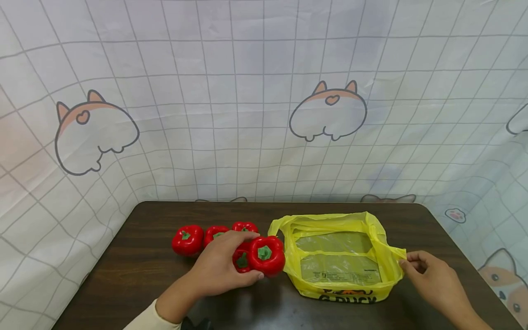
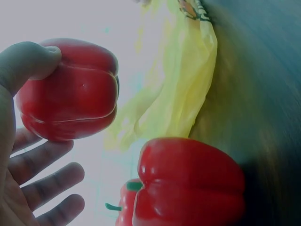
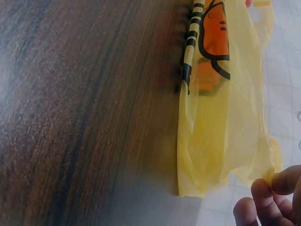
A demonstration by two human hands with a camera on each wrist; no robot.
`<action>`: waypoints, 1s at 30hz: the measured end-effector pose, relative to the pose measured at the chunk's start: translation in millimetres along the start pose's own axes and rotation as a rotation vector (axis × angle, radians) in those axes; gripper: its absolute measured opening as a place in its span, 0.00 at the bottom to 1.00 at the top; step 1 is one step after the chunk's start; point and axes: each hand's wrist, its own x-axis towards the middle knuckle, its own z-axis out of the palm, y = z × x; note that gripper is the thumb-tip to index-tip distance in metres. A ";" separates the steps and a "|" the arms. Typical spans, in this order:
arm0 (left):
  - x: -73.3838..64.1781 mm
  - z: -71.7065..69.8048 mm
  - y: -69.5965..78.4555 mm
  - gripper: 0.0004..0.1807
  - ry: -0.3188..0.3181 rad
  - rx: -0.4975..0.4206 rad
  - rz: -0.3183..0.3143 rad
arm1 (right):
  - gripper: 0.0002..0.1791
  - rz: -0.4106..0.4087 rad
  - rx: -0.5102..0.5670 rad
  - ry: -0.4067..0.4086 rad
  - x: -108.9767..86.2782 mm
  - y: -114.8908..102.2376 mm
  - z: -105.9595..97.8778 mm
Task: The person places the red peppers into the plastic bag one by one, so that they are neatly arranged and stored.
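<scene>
My left hand [image 1: 224, 266] holds a red bell pepper [image 1: 267, 255] with a green stem, raised above the table just left of the bag. In the left wrist view the thumb presses on this pepper [image 2: 75, 94], with the fingers on its other side. A yellow plastic bag [image 1: 385, 275] stands on the table with its mouth spread wide and only its bottom visible inside. My right hand [image 1: 437, 279] pinches the bag's right edge between thumb and finger; the right wrist view shows that pinch [image 3: 270, 188] at the bag's corner.
Several more red peppers are on the table's left half: one at the far left [image 1: 188, 240], others [image 1: 215, 233] [image 1: 245, 227] beside it, and one [image 1: 240, 260] partly behind the held pepper. A white gridded cloth [image 1: 255, 114] hangs behind the dark wooden table [image 1: 136, 275].
</scene>
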 end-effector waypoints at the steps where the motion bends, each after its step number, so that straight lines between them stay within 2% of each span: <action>1: 0.8 0.8 0.7 0.41 -0.004 -0.003 -0.001 | 0.27 0.001 -0.001 0.001 0.2 -0.1 0.0; 7: 5.6 6.4 4.1 0.40 -0.034 -0.011 0.003 | 0.27 0.000 0.002 0.006 0.5 -0.1 0.8; 15: 10.8 11.9 10.0 0.41 -0.093 -0.085 -0.008 | 0.26 -0.001 0.004 0.010 1.6 0.8 0.8; 30: 19.7 23.2 20.1 0.41 -0.105 -0.104 0.032 | 0.27 0.001 -0.003 -0.011 2.9 -1.5 -2.2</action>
